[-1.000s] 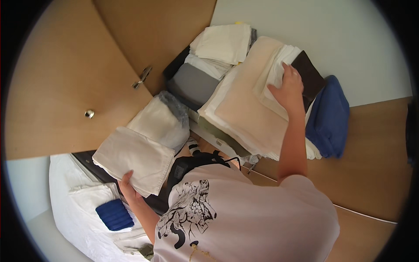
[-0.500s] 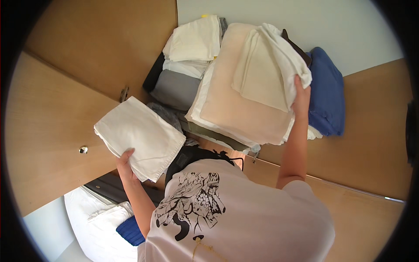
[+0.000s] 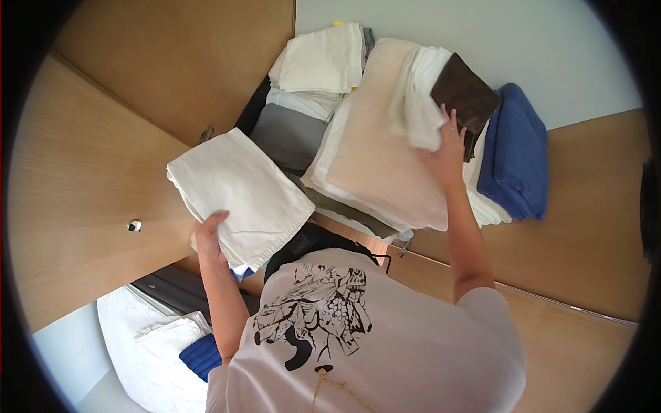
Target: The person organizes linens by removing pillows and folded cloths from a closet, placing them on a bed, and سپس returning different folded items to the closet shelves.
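The left hand [image 3: 208,237] was clamped on a folded white cloth [image 3: 237,196], soft and light, best supported underneath, while the right hand [image 3: 446,148] gripped a limp white towel [image 3: 420,96].

Head-worn fisheye, steeply downward, close.

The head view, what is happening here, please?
A person stands at an open wooden cupboard stacked with folded linen. The left hand holds a folded white cloth out in front of the shelf. The right hand reaches into the stack, its fingers pressed between a white folded piece and a dark brown cloth. A blue folded towel lies beside them, to the right.
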Demonstrator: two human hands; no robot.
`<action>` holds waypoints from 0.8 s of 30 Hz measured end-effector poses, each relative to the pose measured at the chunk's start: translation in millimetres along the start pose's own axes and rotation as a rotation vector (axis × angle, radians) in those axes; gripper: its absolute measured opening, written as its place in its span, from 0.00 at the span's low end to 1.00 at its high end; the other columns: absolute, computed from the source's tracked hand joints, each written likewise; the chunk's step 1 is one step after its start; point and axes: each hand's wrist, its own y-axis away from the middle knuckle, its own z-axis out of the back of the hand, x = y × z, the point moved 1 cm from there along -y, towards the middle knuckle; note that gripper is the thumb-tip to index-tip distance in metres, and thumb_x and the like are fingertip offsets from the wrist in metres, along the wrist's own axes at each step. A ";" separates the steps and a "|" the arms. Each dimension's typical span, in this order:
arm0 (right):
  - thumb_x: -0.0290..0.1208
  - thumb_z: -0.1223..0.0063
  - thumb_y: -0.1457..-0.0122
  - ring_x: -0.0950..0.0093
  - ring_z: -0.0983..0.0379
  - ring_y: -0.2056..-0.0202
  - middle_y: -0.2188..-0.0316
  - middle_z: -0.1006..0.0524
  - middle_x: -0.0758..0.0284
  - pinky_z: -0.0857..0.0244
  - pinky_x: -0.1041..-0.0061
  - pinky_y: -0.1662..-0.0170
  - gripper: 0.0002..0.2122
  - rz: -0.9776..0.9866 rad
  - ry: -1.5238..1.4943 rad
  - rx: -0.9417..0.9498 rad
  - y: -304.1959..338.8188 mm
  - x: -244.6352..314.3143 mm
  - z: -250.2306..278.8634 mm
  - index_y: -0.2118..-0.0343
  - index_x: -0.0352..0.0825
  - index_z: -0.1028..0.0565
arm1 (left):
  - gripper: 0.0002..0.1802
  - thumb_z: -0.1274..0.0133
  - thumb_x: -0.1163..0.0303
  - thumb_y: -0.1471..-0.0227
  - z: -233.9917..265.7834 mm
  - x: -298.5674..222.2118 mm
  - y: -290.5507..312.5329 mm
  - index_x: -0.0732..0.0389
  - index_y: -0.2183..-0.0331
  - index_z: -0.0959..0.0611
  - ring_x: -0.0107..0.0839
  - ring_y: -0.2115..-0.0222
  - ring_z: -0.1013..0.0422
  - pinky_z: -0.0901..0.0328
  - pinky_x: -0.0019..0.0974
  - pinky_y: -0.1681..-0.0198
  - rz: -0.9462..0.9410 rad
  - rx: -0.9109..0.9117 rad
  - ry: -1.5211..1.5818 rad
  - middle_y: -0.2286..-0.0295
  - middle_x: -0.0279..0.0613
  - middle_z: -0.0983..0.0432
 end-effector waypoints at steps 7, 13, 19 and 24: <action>0.36 0.47 0.46 0.76 0.33 0.56 0.57 0.27 0.63 0.43 0.78 0.50 0.21 -0.320 -0.789 -0.071 -20.4 -26.2 25.7 0.54 0.26 0.31 | 0.32 0.54 0.82 0.65 18.0 -4.1 5.5 0.70 0.52 0.36 0.47 0.63 0.29 0.30 0.45 0.59 -0.012 -0.019 0.012 0.61 0.55 0.31; 0.45 0.56 0.40 0.74 0.37 0.51 0.53 0.30 0.61 0.48 0.78 0.47 0.24 -0.344 -0.830 -0.079 -18.1 -22.3 25.0 0.51 0.27 0.33 | 0.31 0.55 0.82 0.62 24.4 -5.3 7.2 0.69 0.51 0.37 0.48 0.62 0.29 0.30 0.47 0.58 -0.037 0.013 0.026 0.60 0.55 0.32; 0.39 0.58 0.39 0.67 0.55 0.38 0.45 0.36 0.62 0.66 0.69 0.39 0.18 -0.138 -0.848 0.090 -20.8 -23.5 15.9 0.50 0.34 0.32 | 0.31 0.55 0.83 0.65 19.8 -6.6 11.1 0.69 0.52 0.35 0.47 0.63 0.29 0.30 0.45 0.59 -0.041 -0.004 0.012 0.62 0.53 0.31; 0.36 0.45 0.49 0.59 0.55 0.38 0.43 0.39 0.62 0.73 0.49 0.40 0.24 -0.027 -0.289 0.087 -16.7 2.2 15.4 0.48 0.40 0.34 | 0.31 0.56 0.83 0.64 14.6 -8.6 17.0 0.69 0.52 0.36 0.47 0.63 0.29 0.30 0.45 0.59 -0.036 -0.005 0.040 0.62 0.53 0.31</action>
